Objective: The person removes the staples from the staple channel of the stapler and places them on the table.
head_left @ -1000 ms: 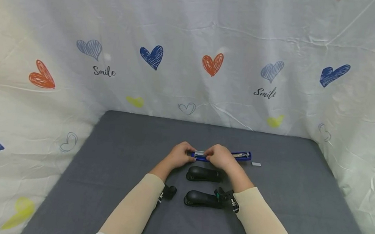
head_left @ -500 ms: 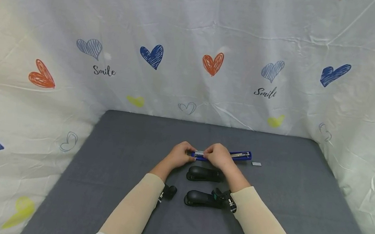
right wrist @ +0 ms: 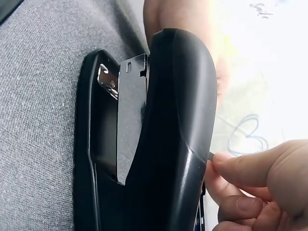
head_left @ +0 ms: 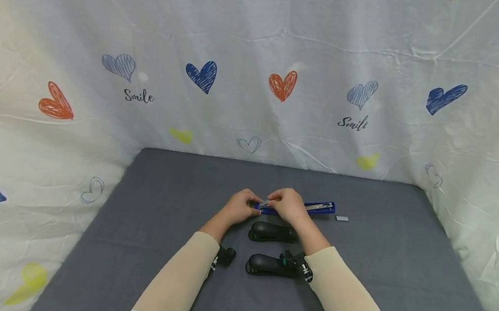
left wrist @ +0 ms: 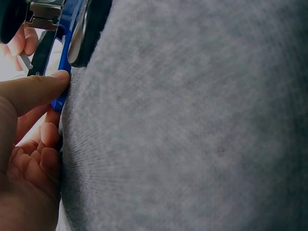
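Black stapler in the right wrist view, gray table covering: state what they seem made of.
The black stapler: likely plastic, smooth and semi-glossy, with soft highlights along its edges; its silvery strip shines like metal. The gray covering: apparently fabric, matte, with a mottled, fuzzy texture.

A grey, cloth-covered worktop [head_left: 172,193] spreads out with rounded far corners. Toward its far side I see a long blue stapler [head_left: 320,211] lying opened out, a small pale strip [head_left: 342,218] flat just beside its right end. Nearer in, one black stapler [head_left: 271,232] sits before it, and a second black stapler [head_left: 267,265] rests roughly parallel.
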A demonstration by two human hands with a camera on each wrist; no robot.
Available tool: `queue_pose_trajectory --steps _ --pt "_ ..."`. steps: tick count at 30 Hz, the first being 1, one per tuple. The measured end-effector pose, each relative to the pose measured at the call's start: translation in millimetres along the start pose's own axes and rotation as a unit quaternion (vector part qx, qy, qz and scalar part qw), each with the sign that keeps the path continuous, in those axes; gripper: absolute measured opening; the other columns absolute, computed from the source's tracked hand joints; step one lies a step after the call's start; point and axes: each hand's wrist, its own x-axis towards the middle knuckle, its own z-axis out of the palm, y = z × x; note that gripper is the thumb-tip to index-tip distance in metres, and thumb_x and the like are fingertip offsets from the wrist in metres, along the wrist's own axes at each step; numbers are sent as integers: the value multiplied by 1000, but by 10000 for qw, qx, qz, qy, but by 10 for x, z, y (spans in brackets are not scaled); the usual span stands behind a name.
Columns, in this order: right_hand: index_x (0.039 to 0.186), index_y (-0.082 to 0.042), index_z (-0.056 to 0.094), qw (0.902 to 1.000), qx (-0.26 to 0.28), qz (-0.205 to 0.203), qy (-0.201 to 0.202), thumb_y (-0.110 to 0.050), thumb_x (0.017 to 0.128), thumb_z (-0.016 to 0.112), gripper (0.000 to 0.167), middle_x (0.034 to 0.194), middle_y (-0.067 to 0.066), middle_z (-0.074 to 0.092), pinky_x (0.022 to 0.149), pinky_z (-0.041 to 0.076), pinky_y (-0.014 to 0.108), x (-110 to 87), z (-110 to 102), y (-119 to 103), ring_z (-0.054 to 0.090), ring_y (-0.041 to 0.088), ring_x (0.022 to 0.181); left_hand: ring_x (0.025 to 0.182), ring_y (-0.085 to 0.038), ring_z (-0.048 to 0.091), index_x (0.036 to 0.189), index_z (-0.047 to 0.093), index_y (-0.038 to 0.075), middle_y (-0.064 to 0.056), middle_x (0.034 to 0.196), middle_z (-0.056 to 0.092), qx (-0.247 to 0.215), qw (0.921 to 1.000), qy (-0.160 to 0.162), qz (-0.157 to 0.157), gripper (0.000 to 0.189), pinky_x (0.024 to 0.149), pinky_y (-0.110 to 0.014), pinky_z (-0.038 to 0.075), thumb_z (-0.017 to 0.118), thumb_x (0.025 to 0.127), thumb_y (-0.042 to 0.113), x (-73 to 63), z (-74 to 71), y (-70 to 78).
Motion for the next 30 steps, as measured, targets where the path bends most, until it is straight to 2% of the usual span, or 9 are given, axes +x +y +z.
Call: queue_pose_trajectory --steps 4,8,17,24,30 --pt "114 -7 79 9999 -140 -86 28 -14 99 70 19 106 8 75 84 54 43 -17 -13 5 69 26 98 76 -15 51 117 77 6 -4 106 62 -3 10000 -5 -33 30 68 -31 43 81 88 13 -2 2 5" --pt "115 -6 78 9999 -96 -108 94 -13 100 69 19 108 9 75 82 54 42 -48 -42 -3 69 25 96 76 -15 50 118 77 6 -4 107 62 45 10000 -23 -19 31 69 -30 43 81 88 13 3 5 4" --pt "118 -6 77 9991 227 -174 304 -12 101 67 21 103 6 76 77 54 40 -151 -177 -33 70 22 92 76 -15 50 116 77 5 -4 103 62 -16 10000 55 -43 32 68 -30 43 83 86 12 13 5 6" --pt "120 -6 76 9980 460 -111 413 -12 102 66 22 113 10 74 75 52 40 -264 -318 -75 69 26 99 78 -16 50 115 78 5 -4 103 62 50 9999 101 -98 32 70 -31 43 84 85 11 25 11 5" --pt "121 -6 75 9972 518 -141 528 -13 102 65 22 115 12 73 73 51 39 -335 -430 -52 69 28 100 77 -16 50 116 78 5 -3 102 62 67 9998 115 -165 31 70 -32 42 84 85 12 22 29 23"
